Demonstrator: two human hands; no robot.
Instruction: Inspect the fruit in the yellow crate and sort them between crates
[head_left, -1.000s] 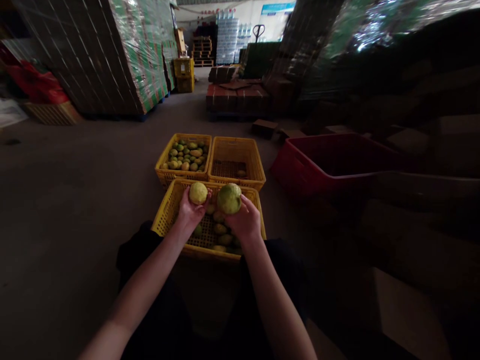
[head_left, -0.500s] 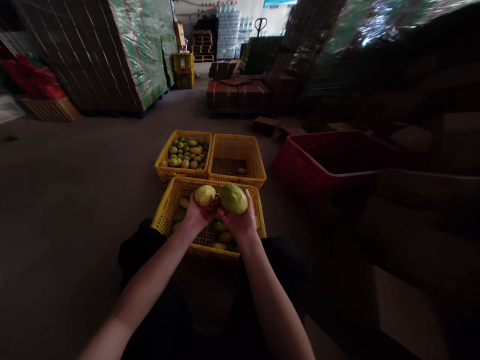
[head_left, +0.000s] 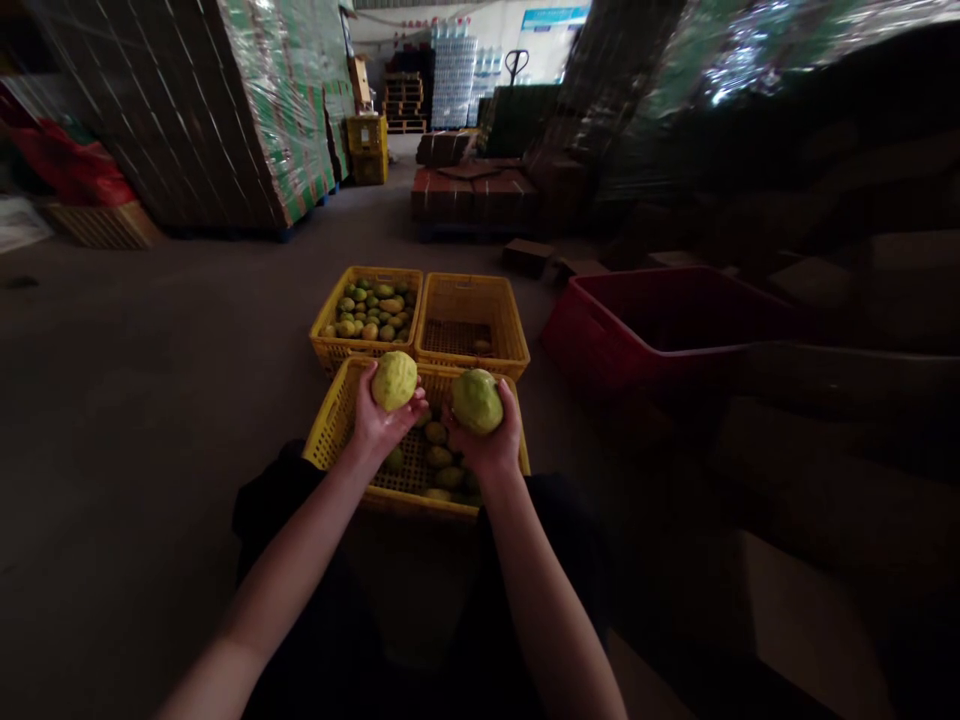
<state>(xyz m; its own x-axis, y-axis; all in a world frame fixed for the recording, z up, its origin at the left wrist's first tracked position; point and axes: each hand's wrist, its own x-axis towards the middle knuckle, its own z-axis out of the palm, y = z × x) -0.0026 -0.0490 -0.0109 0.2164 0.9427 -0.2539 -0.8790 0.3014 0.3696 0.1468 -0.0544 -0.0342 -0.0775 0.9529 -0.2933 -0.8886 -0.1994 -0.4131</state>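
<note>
A pale yellow-green mango [head_left: 394,381] rests in my left hand [head_left: 376,418], thumb along its left side and fingers below. My right hand [head_left: 495,441] is wrapped around a larger, greener mango [head_left: 478,401]. Both fruits are held apart above the near yellow crate [head_left: 327,433], which sits between my knees. Several mangoes [head_left: 440,457] lie in that crate, mostly on its right side; my hands and forearms hide part of its inside.
Behind the near crate stand a yellow crate [head_left: 320,345] full of mangoes and another yellow crate [head_left: 515,327] with few fruits at its bottom. To the right is a large red bin [head_left: 600,335]. Wrapped box stacks [head_left: 300,130] rise on both sides.
My hands have moved apart, and the two mangoes with them. The left mango has gone left and been turned more upright; the right one has shifted slightly right.
</note>
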